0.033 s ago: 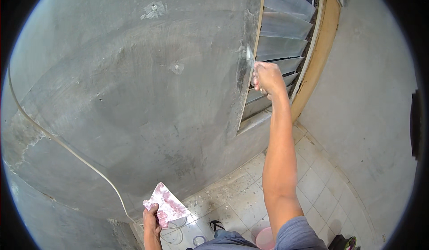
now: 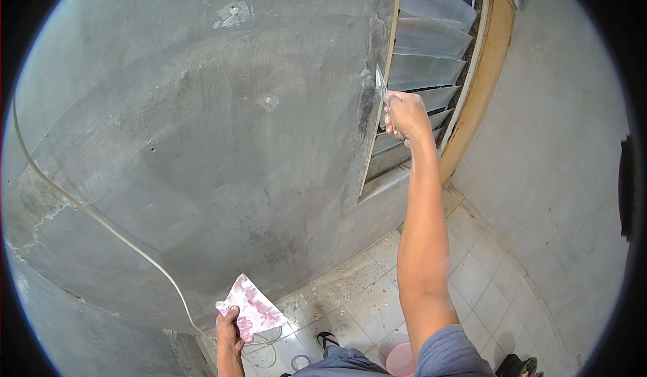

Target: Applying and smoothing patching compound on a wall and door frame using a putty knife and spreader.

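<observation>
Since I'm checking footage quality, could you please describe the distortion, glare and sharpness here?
In the head view, black rings the round image; the tan wooden-looking window frame bows; glare whitens the pale square floor tiles beside the pink-smeared flat white board; the shiny pointed metal blade in the right hand appears in fair focus.

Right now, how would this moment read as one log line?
left hand: holds pink-smeared white board | right hand: holds thin-bladed tool beside louvred window | tiled floor: round pink container
</observation>
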A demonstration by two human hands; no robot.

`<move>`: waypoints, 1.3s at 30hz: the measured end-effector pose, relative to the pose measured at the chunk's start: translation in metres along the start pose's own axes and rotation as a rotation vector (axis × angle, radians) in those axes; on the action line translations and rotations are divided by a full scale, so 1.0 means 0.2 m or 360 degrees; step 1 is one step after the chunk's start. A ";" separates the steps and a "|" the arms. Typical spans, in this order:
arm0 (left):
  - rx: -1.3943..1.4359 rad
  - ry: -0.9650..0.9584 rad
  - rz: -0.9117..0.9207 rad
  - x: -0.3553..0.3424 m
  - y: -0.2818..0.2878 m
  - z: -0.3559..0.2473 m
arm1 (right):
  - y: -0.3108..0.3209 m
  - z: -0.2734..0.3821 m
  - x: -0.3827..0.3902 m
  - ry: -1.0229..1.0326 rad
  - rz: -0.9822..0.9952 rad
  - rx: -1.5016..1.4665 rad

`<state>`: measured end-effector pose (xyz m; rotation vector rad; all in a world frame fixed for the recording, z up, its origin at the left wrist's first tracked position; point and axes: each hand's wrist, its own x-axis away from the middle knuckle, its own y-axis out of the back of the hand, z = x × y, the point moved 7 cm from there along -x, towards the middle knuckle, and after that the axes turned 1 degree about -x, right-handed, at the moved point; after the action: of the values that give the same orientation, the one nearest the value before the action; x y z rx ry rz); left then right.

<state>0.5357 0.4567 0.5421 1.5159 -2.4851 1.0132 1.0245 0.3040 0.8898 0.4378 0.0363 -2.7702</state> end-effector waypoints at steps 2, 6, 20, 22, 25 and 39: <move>0.0017 -0.0014 0.0008 0.01 -0.02 -0.01 | -0.01 0.02 -0.03 0.0045 -0.0012 0.0158; 0.0029 -0.0011 -0.0039 0.04 0.00 -0.02 | -0.08 0.03 -0.02 0.0138 0.0019 0.0385; 0.0037 0.0017 0.0002 0.02 -0.04 0.02 | -0.12 0.04 0.06 0.0306 -0.0017 0.0684; 0.0032 0.0020 0.0021 0.01 -0.05 0.02 | -0.18 0.00 0.12 0.0288 0.0061 0.0660; -0.0008 0.0035 0.0043 0.01 -0.05 0.01 | -0.23 -0.08 0.23 0.0308 0.0200 0.0572; 0.0279 -0.0223 0.0228 0.25 -0.42 -0.40 | -0.58 -0.31 1.13 -0.0595 0.1536 -0.2080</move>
<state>0.5556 0.4364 0.6648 1.5220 -2.6983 1.2170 0.8021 0.3454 0.7597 -0.3444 1.1029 -1.3811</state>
